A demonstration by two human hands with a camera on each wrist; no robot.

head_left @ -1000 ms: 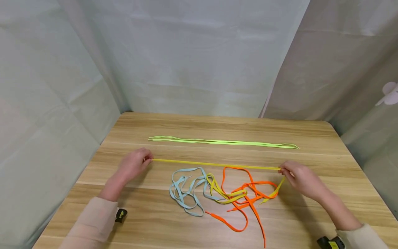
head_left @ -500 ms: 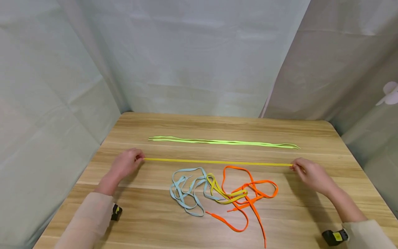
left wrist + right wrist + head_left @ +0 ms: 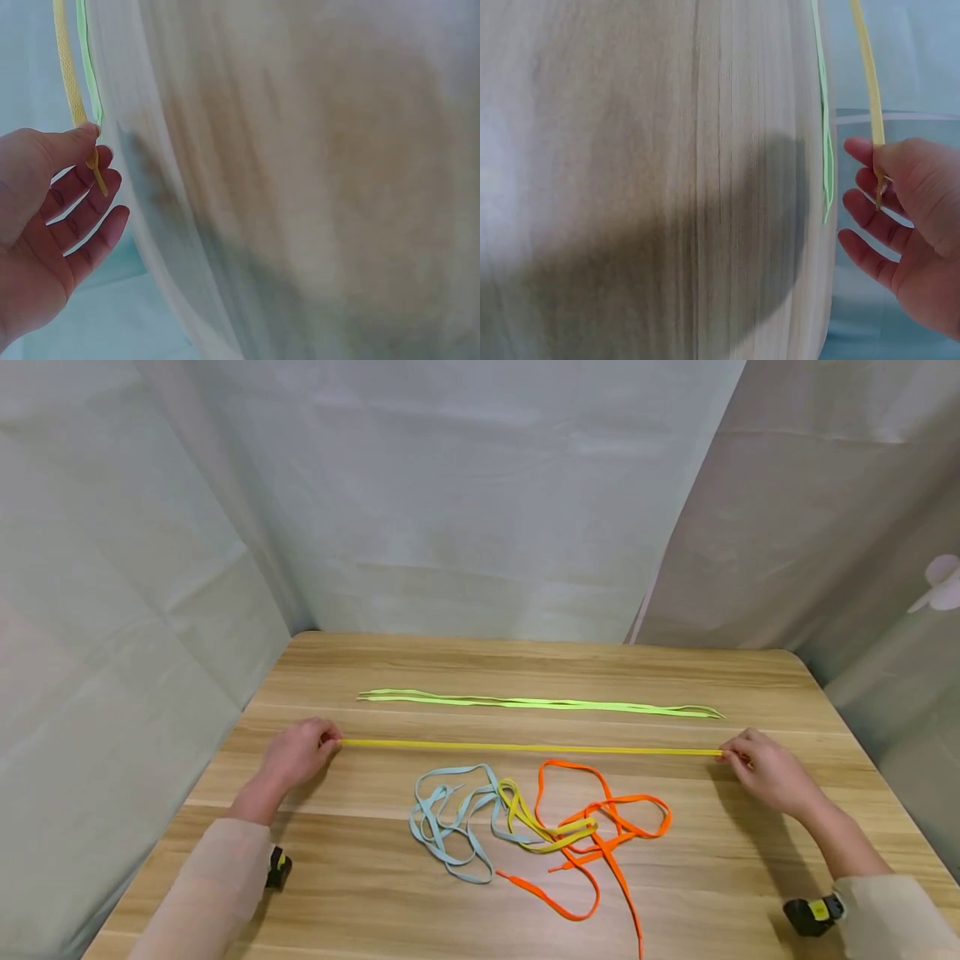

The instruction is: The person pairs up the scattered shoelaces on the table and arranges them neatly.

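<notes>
A yellow shoelace (image 3: 525,747) runs taut and nearly level between both hands, over the table. At its left end, my left hand (image 3: 298,752) pinches it between thumb and index finger; the left wrist view shows a short tip of the yellow lace (image 3: 67,67) poking out below the thumb. My right hand (image 3: 772,772) pinches the other end the same way, and in the right wrist view the lace tip hangs under the fingers. Beyond the stretched lace, green shoelaces (image 3: 540,702) lie straight side by side on the table.
Closer to me on the wooden table (image 3: 375,910) lie loose, tangled laces: a light blue lace (image 3: 457,843), a bundled yellow lace (image 3: 551,835) and orange laces (image 3: 618,868) overlapping it. Pale cloth (image 3: 480,510) hangs behind the table.
The hands have moved apart, the right one sliding outward along the yellow lace to its end. The lace's loose tail has been drawn off the orange pile, and the stretch is now longer.
</notes>
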